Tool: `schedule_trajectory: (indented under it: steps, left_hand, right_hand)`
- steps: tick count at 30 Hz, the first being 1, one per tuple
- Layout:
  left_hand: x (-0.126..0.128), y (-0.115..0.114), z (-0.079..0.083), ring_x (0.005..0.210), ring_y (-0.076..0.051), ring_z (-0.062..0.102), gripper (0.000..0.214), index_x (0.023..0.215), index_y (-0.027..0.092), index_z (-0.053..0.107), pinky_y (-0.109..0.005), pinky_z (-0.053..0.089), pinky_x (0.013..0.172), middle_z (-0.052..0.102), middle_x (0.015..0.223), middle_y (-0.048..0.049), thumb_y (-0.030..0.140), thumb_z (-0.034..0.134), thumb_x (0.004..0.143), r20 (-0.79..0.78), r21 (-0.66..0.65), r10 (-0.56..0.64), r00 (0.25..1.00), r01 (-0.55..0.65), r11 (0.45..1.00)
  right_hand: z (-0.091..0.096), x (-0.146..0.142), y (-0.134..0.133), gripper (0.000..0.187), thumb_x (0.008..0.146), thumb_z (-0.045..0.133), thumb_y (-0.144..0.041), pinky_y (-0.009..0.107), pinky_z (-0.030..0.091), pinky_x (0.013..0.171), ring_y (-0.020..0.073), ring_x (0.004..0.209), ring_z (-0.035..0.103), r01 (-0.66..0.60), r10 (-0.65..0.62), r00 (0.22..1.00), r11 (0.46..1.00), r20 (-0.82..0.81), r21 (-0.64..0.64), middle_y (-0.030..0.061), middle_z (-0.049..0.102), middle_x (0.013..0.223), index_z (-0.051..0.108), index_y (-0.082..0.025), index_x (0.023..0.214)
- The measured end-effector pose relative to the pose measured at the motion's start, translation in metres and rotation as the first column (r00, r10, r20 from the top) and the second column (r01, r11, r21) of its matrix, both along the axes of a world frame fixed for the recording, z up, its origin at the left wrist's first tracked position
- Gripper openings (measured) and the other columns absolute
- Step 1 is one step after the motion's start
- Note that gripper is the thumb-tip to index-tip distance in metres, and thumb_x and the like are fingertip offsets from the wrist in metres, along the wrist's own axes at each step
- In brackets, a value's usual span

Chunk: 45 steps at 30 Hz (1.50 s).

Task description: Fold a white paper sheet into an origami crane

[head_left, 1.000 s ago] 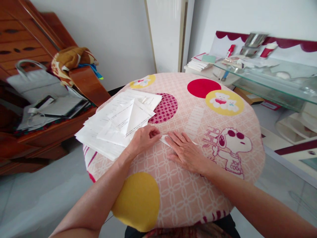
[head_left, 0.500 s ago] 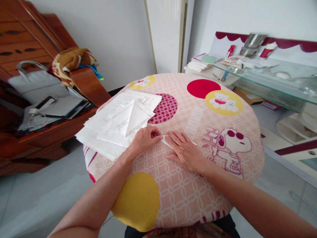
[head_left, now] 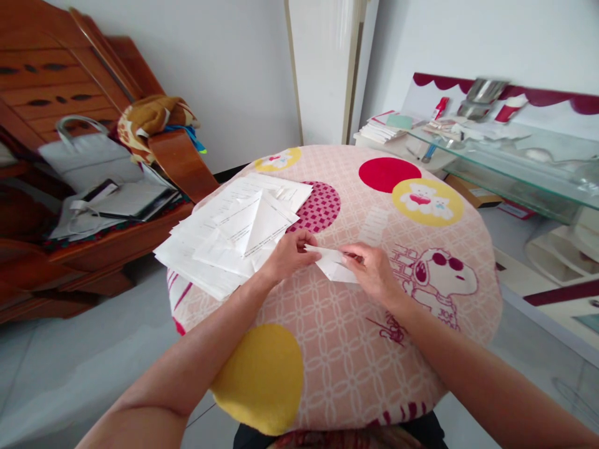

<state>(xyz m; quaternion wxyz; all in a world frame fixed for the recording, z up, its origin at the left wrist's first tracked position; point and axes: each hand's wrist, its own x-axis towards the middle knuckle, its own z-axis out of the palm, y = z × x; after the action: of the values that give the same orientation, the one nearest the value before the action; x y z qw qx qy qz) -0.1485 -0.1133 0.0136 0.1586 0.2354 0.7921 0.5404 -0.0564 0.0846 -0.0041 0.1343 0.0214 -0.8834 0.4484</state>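
Beside the folded paper [head_left: 333, 267] — a loose paper stack [head_left: 219, 246].

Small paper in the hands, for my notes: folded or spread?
Folded: small paper shows layered flaps, pinched between left hand and right hand.

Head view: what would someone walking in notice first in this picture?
The round table's pink cloth, printed with big red and yellow dots and a cartoon dog in sunglasses, fills the middle of the view. Over its centre the left hand and right hand pinch a small folded paper between them. A loose pile of white sheets lies at the table's left edge.
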Motion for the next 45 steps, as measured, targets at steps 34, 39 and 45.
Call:
schedule_trajectory:
  steps: [34, 39, 45]
  left_hand:
    - [0.081, -0.005, -0.030, 0.115, -0.026, 0.060, 0.030, 0.120, 0.012, 0.059, -0.043, 0.055, 0.098, 0.065, 0.117, -0.0130, 0.026, 0.059, 0.094, -0.716, -0.330, -0.307, 0.627, 0.084, 0.940]
    - [0.080, -0.004, -0.028, 0.116, -0.027, 0.061, 0.030, 0.122, 0.014, 0.059, -0.044, 0.055, 0.098, 0.065, 0.119, -0.0127, 0.027, 0.057, 0.095, -0.719, -0.349, -0.315, 0.619, 0.070, 0.934]
    - [0.082, -0.003, -0.027, 0.116, -0.028, 0.061, 0.030, 0.122, 0.014, 0.059, -0.045, 0.056, 0.098, 0.065, 0.121, -0.0130, 0.026, 0.056, 0.095, -0.717, -0.350, -0.315, 0.622, 0.068, 0.934]
  right_hand:
    - [0.010, -0.020, 0.001, 0.011, 0.083, 0.064, -0.024, 0.026, 0.039, 0.061, 0.0153, 0.066, 0.061, -0.120, 0.087, 0.979, 0.978, 0.185, 0.172, 0.0031, 0.070, 0.072, 0.069, -0.017, 0.077]
    - [0.018, -0.051, -0.007, 0.025, 0.082, 0.067, -0.036, 0.025, 0.036, 0.057, 0.0145, 0.061, 0.056, -0.184, 0.159, 0.978, 0.963, 0.138, 0.196, 0.0025, 0.066, 0.064, 0.068, -0.015, 0.069]
    - [0.019, -0.072, -0.017, 0.018, 0.077, 0.069, -0.025, 0.025, 0.035, 0.058, 0.0134, 0.061, 0.056, -0.233, 0.164, 0.958, 0.923, 0.234, 0.306, 0.0029, 0.066, 0.064, 0.066, -0.015, 0.063]
